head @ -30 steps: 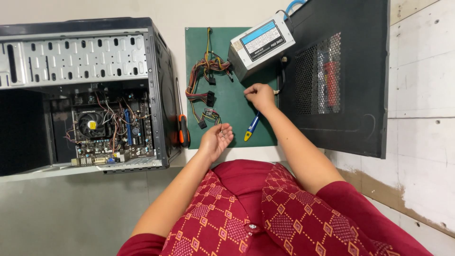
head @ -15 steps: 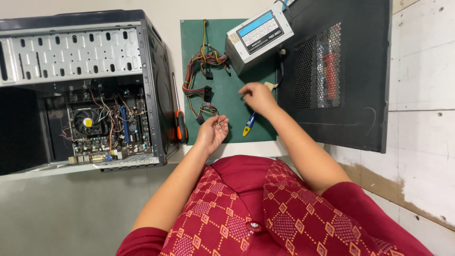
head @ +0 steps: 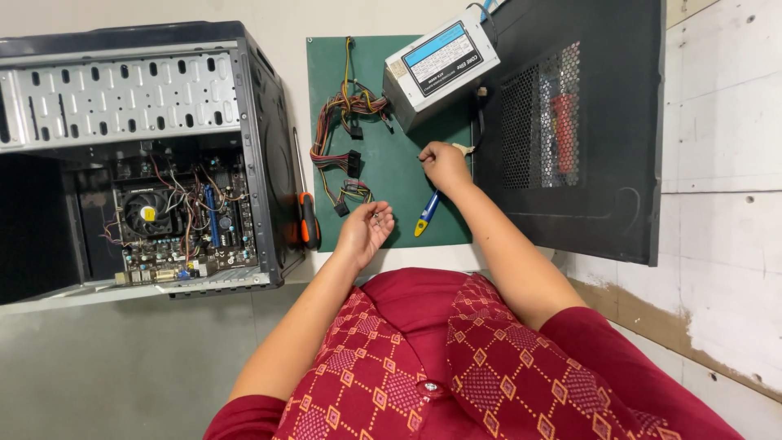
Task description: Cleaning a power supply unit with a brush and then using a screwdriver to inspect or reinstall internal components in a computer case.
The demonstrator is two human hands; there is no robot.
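Here, open computer case (head: pixel 138 163) on its side at left, motherboard and fan exposed. Green mat (head: pixel 383 212) in the middle carries a grey power supply unit (head: pixel 440 65) at its top edge, with its bundle of coloured cables (head: pixel 346 147) spilling down the mat. Orange-handled screwdriver (head: pixel 307 216) lies between case and mat. Blue-and-yellow tool (head: pixel 426 214) lies on the mat just below the right hand. Black side panel (head: pixel 578 122) with mesh vent lies at right, its edge close against the right hand.

Left hand (head: pixel 366 231) palm up, fingers loosely curled, small screws (head: pixel 375 216) resting in the palm. Right hand (head: pixel 444 161) closed, pinching something small on the mat; can't tell what.

Versus half a second ago: the left hand has turned further palm up, while the right hand has barely shifted on the mat. Other items are unmoved.
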